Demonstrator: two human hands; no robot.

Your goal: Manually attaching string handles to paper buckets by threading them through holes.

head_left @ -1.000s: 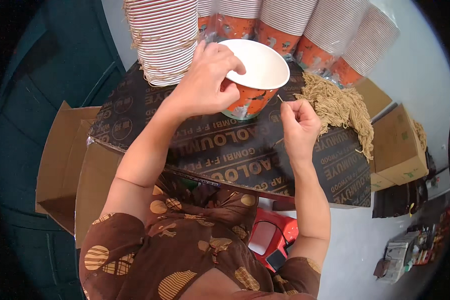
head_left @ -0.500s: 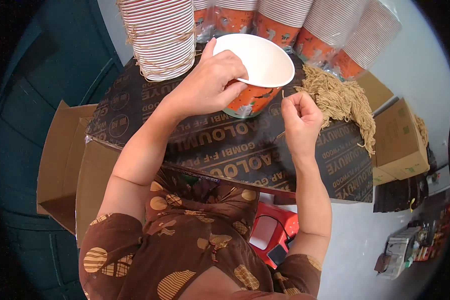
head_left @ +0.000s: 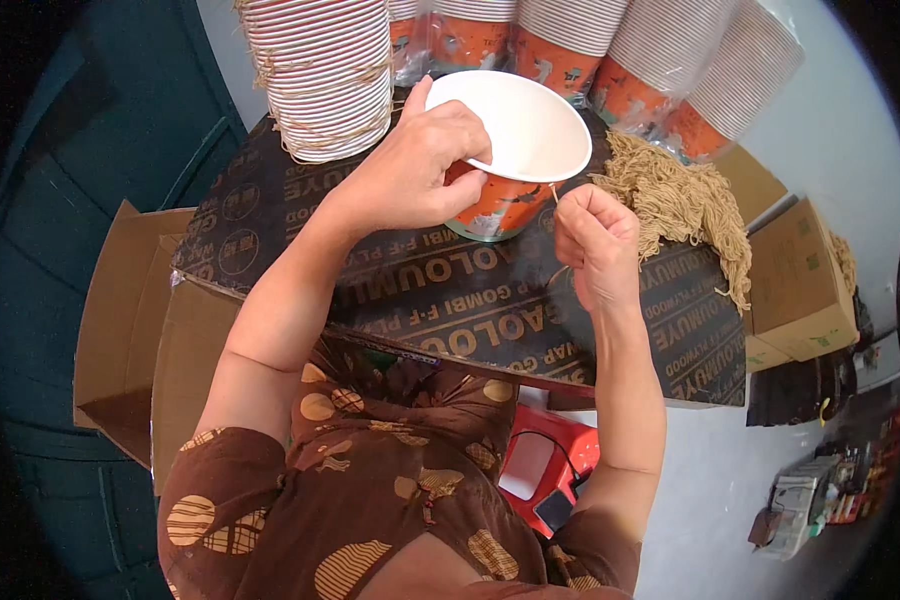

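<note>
A large paper tub (head_left: pixel 538 125), white inside with an orange printed wall, stands tilted on the black board tabletop (head_left: pixel 450 305). My left hand (head_left: pixel 425 165) grips its near-left rim, fingers inside and thumb outside against the wall. My right hand (head_left: pixel 598 240) is closed in a pinch on a thin tan string (head_left: pixel 554 189), close to the tub's right side. One end of the string sticks up from the fingertips by the rim; another piece shows below the hand. Whether the string touches the tub I cannot tell.
A heap of tan strings (head_left: pixel 680 195) lies at the right. Nested tubs with strings around them (head_left: pixel 320 85) stand at the left. Bagged tub stacks (head_left: pixel 560 35) line the back. Cardboard boxes (head_left: pixel 805 280) flank the table, and a red stool (head_left: pixel 570 440) is below its front edge.
My right hand has moved slightly left, bringing the string end up to the tub's right rim. The tub has shifted very slightly; my left hand keeps its grip.
</note>
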